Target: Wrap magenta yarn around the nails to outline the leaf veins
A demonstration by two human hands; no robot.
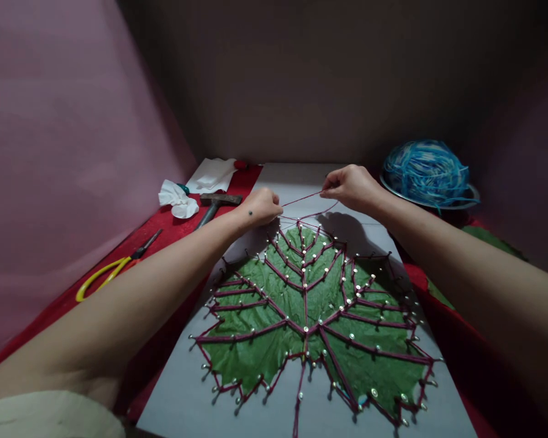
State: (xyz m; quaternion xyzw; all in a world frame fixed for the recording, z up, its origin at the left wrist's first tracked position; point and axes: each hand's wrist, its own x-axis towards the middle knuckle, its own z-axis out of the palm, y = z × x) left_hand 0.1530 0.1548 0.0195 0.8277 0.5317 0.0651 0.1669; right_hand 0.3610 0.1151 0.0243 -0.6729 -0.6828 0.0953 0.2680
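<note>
A dark red thread (302, 199) stretches between my two hands above the far tip of a green leaf (260, 304). My left hand (261, 207) pinches one part of it, just left of the leaf's tip. Higher and to the right, my right hand (351, 184) grips the thread between thumb and fingers, with a loose length hanging below it toward the nails. The leaf lies on a white board (173, 389). Nails (305, 329) stand along its veins and outline, with red thread wound around them.
On the red cloth (137, 234) at left lie yellow-handled scissors (112, 271), a hammer (215, 204), crumpled white tissue (179, 199) and white paper (210, 174). Blue yarn (427, 170) fills a metal bowl (395, 191) at the back right. Walls rise behind and to the left.
</note>
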